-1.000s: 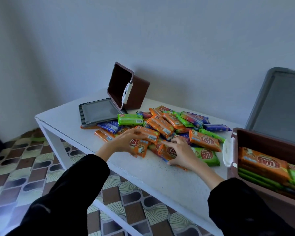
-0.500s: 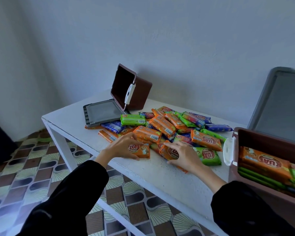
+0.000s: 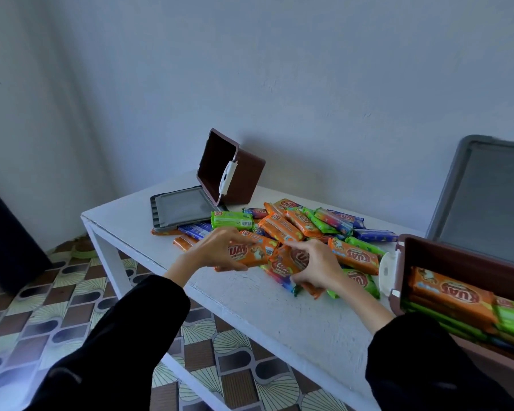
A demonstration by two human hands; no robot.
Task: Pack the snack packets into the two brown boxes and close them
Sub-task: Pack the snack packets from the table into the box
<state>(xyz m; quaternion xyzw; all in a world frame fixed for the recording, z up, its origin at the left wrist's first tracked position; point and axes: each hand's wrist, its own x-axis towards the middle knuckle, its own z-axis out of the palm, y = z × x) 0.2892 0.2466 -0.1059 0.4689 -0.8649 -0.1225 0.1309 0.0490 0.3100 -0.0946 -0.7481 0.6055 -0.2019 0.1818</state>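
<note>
Orange, green, blue snack packets [image 3: 297,223] heaped, far brown box [image 3: 244,179] tipped sideways, open, near brown box [image 3: 457,256] part-filled

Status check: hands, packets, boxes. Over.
Left hand grips orange packet; right hand grips second orange packet. Near box part filled, lid up; far box on its side, lid open. Loose pile on table.

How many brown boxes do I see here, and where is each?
2. The far box lies on its side at the table's back, lid open. The near box is at the right edge, holding packets.
</note>
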